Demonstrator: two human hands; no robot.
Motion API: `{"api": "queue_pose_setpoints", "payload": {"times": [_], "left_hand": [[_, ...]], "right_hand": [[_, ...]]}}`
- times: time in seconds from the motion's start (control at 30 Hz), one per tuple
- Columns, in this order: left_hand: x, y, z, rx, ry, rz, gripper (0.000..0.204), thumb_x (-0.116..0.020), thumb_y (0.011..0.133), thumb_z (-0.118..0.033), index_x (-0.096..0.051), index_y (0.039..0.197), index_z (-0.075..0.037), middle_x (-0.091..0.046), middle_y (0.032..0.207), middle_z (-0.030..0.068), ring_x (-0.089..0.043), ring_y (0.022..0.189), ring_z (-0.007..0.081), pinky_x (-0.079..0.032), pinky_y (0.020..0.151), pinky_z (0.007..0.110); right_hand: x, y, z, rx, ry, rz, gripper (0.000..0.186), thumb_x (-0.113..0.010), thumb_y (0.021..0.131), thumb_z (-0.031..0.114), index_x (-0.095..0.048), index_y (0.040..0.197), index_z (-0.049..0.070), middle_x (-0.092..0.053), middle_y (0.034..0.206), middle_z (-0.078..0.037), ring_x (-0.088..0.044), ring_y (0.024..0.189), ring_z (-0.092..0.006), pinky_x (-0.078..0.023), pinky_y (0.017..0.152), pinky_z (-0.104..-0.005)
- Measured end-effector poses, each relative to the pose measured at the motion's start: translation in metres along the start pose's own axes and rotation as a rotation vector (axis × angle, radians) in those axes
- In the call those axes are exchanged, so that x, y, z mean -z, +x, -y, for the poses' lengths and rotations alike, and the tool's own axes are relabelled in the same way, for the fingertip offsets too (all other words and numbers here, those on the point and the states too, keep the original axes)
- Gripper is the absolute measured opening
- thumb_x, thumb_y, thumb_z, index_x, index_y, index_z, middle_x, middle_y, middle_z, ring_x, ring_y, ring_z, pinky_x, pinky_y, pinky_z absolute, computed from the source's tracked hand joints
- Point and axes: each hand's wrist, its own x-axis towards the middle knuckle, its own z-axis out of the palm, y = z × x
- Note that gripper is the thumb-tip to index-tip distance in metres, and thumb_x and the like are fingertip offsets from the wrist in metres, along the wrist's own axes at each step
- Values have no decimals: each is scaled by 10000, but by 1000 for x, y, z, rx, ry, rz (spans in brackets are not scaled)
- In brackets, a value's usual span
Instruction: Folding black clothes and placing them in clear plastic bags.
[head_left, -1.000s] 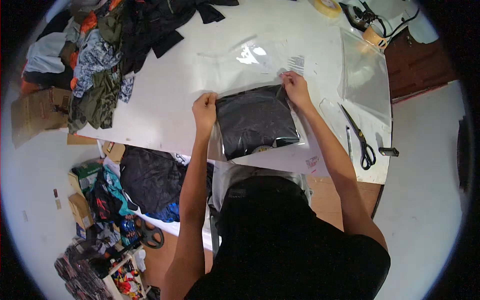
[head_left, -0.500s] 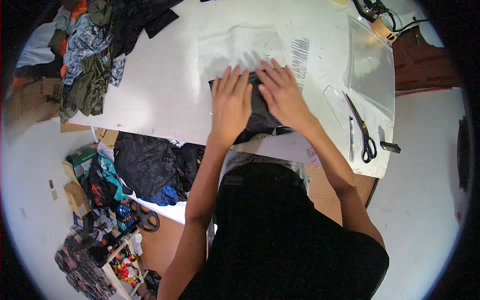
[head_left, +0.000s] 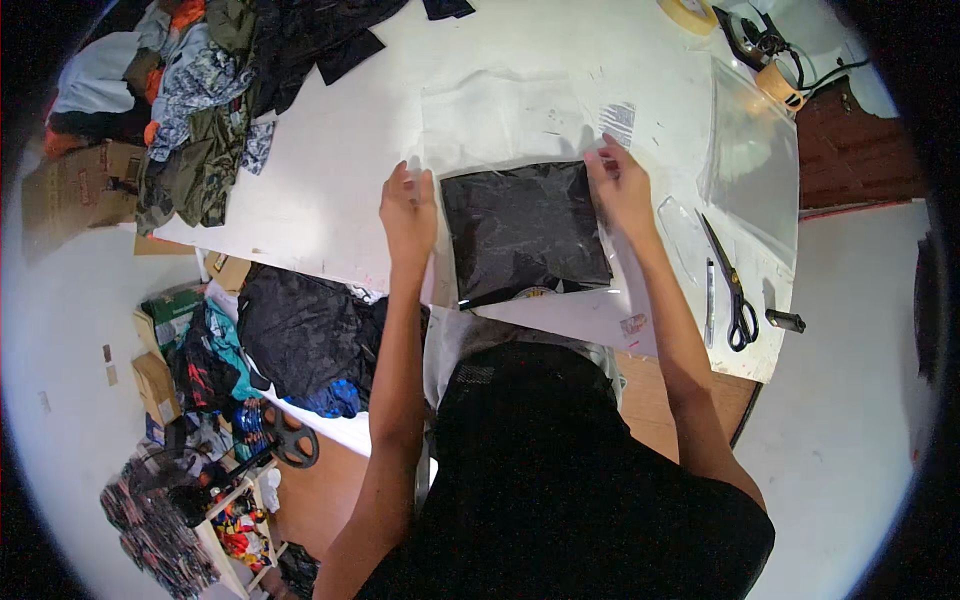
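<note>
A black folded garment point(head_left: 525, 230) lies flat inside a clear plastic bag point(head_left: 500, 115) on the white table. The bag's unfilled end stretches away beyond the garment's far edge. At the bag's left side, my left hand point(head_left: 408, 220) has its fingers bent in, closed on the plastic edge. My right hand point(head_left: 622, 195) is at the far right corner of the garment, its fingers curled on the bag's right edge; the fingertips are slightly blurred. Between the hands, the garment's upper face shows, with a small round emblem point(head_left: 538, 292) at its near edge.
Black scissors point(head_left: 735, 285), a pen point(head_left: 710, 300) and a small black tool point(head_left: 785, 320) lie on the right. Further back are more clear bags point(head_left: 755, 160) and a tape roll point(head_left: 688, 14). Clothes point(head_left: 200, 110) are heaped far left; dark garments point(head_left: 300, 325) are piled below the table's left edge.
Both hands have lifted off the garment's far part and moved apart, left hand to the left, right hand to the right. Their flat fingers have curled, and the whole garment now shows.
</note>
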Motion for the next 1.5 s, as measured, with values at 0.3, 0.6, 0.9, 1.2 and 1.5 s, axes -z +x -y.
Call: {"api": "queue_pose_setpoints", "payload": {"times": [0.3,0.6,0.9,1.2,1.5], "left_hand": [[6,64,33,468,-630,288,412,-678,851,-65,-571,1212,102,-701,933,145,-700,835,189,-569,691,264],[-43,137,54,618,-1242,275,280,-598,933,-52,-564,1185,66,-653,1115,172,-661,1034,280,-550,959,395],[-66,144,40,522,-1324,243,223,-575,946,10,-595,1150,99,-661,1083,170,-673,999,242,-584,900,356],[-61,142,32,480,-1336,228,219,-534,959,37,-608,1151,115,-655,1107,187,-665,1025,263,-574,926,370],[-61,142,41,454,-1299,240,271,-458,935,79,-604,1162,103,-657,1108,182,-670,1022,271,-567,930,379]], "right_hand": [[-12,67,-18,-24,-87,66,375,-745,779,138,-676,1121,4,-712,942,-166,-687,873,-284,-536,780,-364],[-147,109,104,660,-19,211,187,-734,796,157,-730,949,49,-693,1011,-139,-610,1011,-344,-490,903,-413],[-191,139,81,695,-58,197,183,-714,785,96,-740,957,40,-695,977,-133,-607,951,-343,-500,859,-412],[-192,136,93,819,-238,1,74,-674,810,109,-721,858,76,-699,930,-61,-609,924,-270,-470,787,-398],[-195,134,99,868,-199,49,72,-643,816,71,-695,866,70,-685,915,-51,-600,942,-269,-454,818,-388]]}}
